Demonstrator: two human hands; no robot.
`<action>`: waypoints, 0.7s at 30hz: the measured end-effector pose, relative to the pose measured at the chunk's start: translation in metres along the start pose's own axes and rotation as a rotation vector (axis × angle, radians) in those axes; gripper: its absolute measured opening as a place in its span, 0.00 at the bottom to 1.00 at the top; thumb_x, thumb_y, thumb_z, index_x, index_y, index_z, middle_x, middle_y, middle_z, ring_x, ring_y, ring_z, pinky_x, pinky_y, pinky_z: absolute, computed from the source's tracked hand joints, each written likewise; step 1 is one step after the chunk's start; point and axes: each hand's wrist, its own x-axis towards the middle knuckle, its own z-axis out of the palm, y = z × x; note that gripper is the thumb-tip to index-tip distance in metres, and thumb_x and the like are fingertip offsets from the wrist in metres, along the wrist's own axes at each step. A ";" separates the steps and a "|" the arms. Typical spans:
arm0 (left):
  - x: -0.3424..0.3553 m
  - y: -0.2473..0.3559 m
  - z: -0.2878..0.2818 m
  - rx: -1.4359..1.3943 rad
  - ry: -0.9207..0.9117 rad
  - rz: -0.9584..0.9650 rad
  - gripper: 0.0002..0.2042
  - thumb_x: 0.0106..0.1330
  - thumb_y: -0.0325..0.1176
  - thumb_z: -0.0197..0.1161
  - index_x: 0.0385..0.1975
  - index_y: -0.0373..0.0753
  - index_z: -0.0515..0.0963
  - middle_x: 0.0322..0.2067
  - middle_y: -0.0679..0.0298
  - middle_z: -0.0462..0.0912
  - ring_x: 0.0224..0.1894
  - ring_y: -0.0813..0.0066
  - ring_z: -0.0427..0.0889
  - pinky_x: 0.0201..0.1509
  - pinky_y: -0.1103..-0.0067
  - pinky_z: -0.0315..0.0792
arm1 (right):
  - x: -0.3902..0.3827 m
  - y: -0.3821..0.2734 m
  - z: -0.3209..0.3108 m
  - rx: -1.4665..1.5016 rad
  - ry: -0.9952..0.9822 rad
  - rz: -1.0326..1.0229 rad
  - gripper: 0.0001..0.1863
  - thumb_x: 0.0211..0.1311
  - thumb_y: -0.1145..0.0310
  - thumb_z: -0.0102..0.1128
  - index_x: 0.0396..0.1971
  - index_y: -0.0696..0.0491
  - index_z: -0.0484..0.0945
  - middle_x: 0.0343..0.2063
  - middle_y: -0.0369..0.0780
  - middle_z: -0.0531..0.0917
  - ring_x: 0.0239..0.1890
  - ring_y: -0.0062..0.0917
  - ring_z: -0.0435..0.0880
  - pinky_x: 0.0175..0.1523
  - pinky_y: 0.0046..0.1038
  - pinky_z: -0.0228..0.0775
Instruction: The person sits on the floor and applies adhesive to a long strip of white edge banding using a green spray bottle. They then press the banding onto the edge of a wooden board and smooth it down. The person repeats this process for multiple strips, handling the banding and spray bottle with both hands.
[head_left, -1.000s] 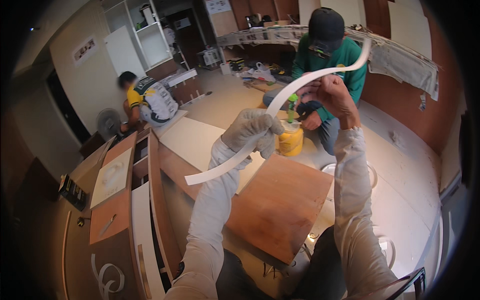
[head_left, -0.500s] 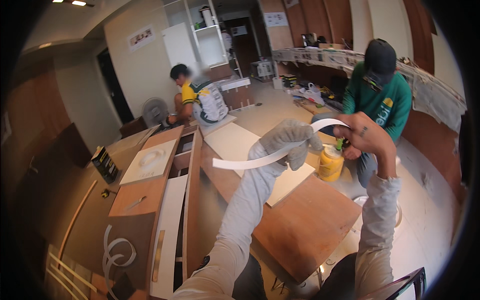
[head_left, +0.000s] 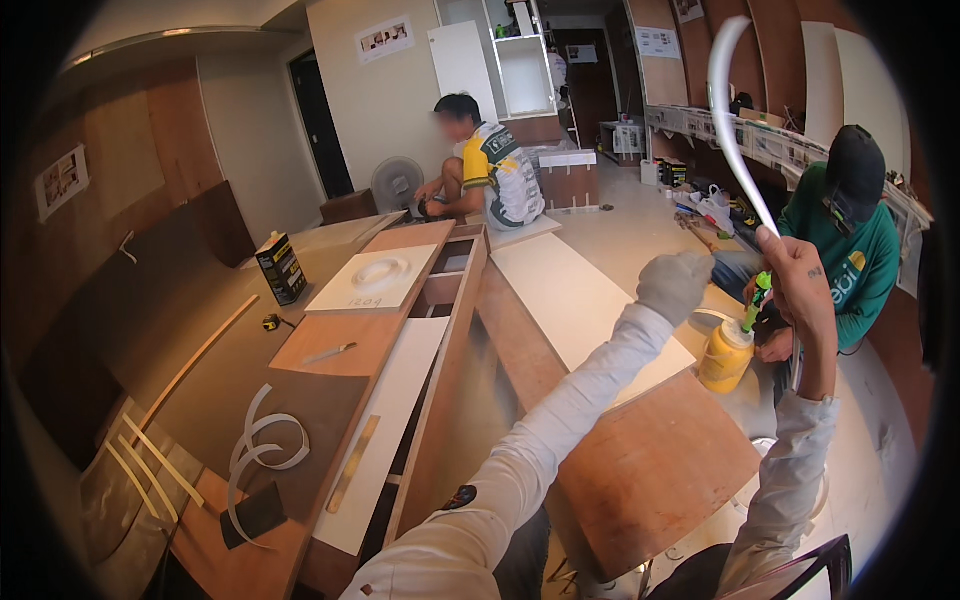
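My bare right hand is raised at the right, thumb and fingers closed on a white edge-banding strip. The strip stands up from the grip and curls over at its top. To its left my left hand, in a grey work glove, is closed over the white panel. Whether anything is inside that fist is hidden. A yellow container with a green top stands beyond my hands, beside a co-worker's hand. Below my left forearm lies a brown wooden board.
On the left-hand bench are a coiled white strip, a scraper, a tape measure, a black can and a white square panel. A co-worker in green crouches close right; another person sits farther back near a fan.
My hands have moved apart; the left has let go of the strip's middle. The strip, stretched sideways across both hands before, now rises upright from my right hand. The view has swung left.
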 end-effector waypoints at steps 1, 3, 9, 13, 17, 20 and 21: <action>-0.006 0.001 0.008 0.261 0.192 0.230 0.16 0.63 0.40 0.60 0.47 0.39 0.75 0.25 0.59 0.79 0.27 0.67 0.80 0.31 0.69 0.74 | 0.003 0.002 0.005 -0.080 0.140 0.001 0.26 0.62 0.48 0.60 0.16 0.54 0.69 0.07 0.29 0.63 0.06 0.13 0.59 0.11 0.19 0.49; -0.012 0.016 0.012 0.536 0.434 0.555 0.20 0.60 0.38 0.61 0.52 0.40 0.73 0.40 0.55 0.78 0.42 0.62 0.79 0.44 0.65 0.73 | 0.014 0.019 0.011 -0.142 0.197 -0.012 0.27 0.62 0.47 0.60 0.16 0.55 0.70 0.07 0.30 0.64 0.06 0.14 0.62 0.11 0.20 0.51; 0.005 0.023 0.001 0.742 0.446 0.835 0.28 0.56 0.33 0.60 0.60 0.40 0.67 0.66 0.53 0.59 0.69 0.50 0.56 0.70 0.51 0.49 | 0.009 0.023 0.027 -0.043 -0.069 0.090 0.23 0.65 0.53 0.57 0.19 0.55 0.69 0.07 0.32 0.67 0.04 0.16 0.64 0.08 0.21 0.52; 0.004 0.002 -0.002 0.672 0.462 0.869 0.27 0.54 0.34 0.61 0.58 0.40 0.69 0.60 0.58 0.69 0.66 0.53 0.62 0.69 0.52 0.53 | 0.015 0.037 0.040 -0.015 -0.233 0.095 0.18 0.67 0.56 0.54 0.28 0.58 0.73 0.10 0.33 0.67 0.06 0.17 0.66 0.10 0.22 0.55; 0.005 0.005 -0.019 0.577 0.476 0.801 0.24 0.52 0.32 0.62 0.53 0.40 0.73 0.52 0.60 0.76 0.61 0.56 0.69 0.67 0.52 0.58 | 0.012 0.035 0.044 0.129 -0.392 0.124 0.20 0.68 0.55 0.53 0.25 0.58 0.71 0.10 0.34 0.68 0.06 0.18 0.67 0.10 0.22 0.56; 0.010 -0.004 -0.031 0.704 0.463 0.832 0.21 0.53 0.33 0.62 0.49 0.41 0.75 0.51 0.61 0.77 0.60 0.59 0.71 0.67 0.53 0.59 | 0.010 0.030 0.056 0.187 -0.400 0.144 0.20 0.69 0.55 0.52 0.23 0.56 0.70 0.09 0.34 0.67 0.06 0.19 0.65 0.11 0.23 0.54; 0.009 -0.007 -0.032 0.720 0.451 0.804 0.20 0.53 0.33 0.62 0.48 0.41 0.76 0.50 0.61 0.78 0.59 0.60 0.72 0.66 0.54 0.59 | 0.009 0.028 0.060 0.199 -0.381 0.148 0.20 0.69 0.55 0.51 0.23 0.56 0.69 0.09 0.34 0.67 0.06 0.19 0.64 0.11 0.23 0.53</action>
